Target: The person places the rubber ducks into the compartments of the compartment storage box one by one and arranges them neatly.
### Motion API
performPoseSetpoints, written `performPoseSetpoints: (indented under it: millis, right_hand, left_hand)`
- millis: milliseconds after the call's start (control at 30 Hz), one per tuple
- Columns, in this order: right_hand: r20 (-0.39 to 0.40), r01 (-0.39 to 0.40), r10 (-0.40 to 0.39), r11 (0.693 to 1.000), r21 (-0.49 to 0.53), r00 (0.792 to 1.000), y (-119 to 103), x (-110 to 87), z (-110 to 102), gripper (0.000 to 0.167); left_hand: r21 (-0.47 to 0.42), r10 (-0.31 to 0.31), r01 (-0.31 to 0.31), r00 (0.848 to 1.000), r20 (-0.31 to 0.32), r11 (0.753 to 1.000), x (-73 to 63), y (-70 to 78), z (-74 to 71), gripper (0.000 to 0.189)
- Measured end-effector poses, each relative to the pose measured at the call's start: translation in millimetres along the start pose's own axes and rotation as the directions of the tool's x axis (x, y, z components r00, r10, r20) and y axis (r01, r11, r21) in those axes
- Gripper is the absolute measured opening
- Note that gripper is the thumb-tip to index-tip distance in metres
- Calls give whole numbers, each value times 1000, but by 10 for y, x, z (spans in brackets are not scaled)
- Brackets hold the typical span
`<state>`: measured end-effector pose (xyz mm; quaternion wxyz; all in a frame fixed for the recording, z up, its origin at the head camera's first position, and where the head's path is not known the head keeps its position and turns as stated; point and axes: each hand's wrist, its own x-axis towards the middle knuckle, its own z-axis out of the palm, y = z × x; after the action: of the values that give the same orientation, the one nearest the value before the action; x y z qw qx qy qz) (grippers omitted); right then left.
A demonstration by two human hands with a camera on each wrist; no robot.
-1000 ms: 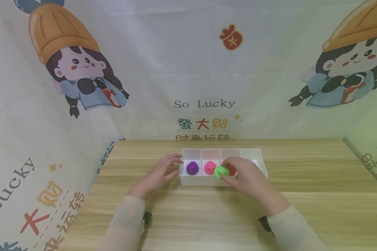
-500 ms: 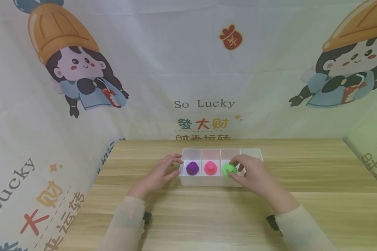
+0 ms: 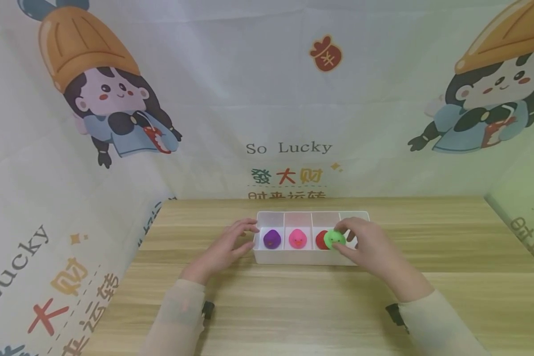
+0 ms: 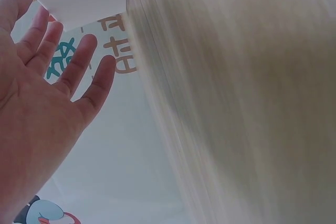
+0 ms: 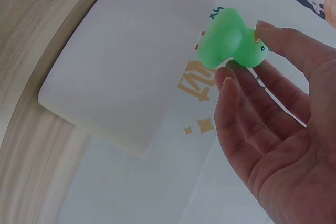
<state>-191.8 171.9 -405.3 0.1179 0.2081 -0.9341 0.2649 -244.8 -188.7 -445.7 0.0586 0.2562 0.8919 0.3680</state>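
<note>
A white box (image 3: 293,256) with compartments in a row stands on the wooden table. In its leftmost compartment is a purple toy duck (image 3: 272,239), and beside that a pink toy duck (image 3: 297,239). A red toy duck (image 3: 321,240) sits in the third compartment, partly hidden by a green toy duck (image 3: 334,240). My right hand (image 3: 368,244) pinches the green duck between thumb and fingers, above the box's right part; the right wrist view shows the duck (image 5: 223,38) held by its head. With fingers spread, my left hand (image 3: 222,248) touches the box's left end.
The wooden table (image 3: 289,306) reaches toward me on this side of the box. A printed cloth wall (image 3: 213,113) rises behind the table, and similar cloth hangs at both sides. The rightmost compartment is partly covered by my right hand.
My right hand has carried the green duck rightward across the box, from near the pink duck to past the red one, which shows again. My left hand has stayed at the box's left end.
</note>
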Motion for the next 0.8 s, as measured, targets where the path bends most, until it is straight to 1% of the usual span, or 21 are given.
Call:
performPoseSetpoints:
  millis: [300,567,800]
  right_hand:
    - [2,-36,36,999,7,999,74,-28,-43,26]
    - [8,-57,58,998,-3,998,130,-44,-94,24]
    - [22,-81,82,996,-22,996,176,-61,-135,26]
  left_hand:
    - [1,4,-4,1000,1,1000,-2,-8,6,36]
    - [1,8,-8,1000,-4,1000,-5,-23,9,36]
    - [-3,7,-7,1000,-2,1000,-2,-17,6,37]
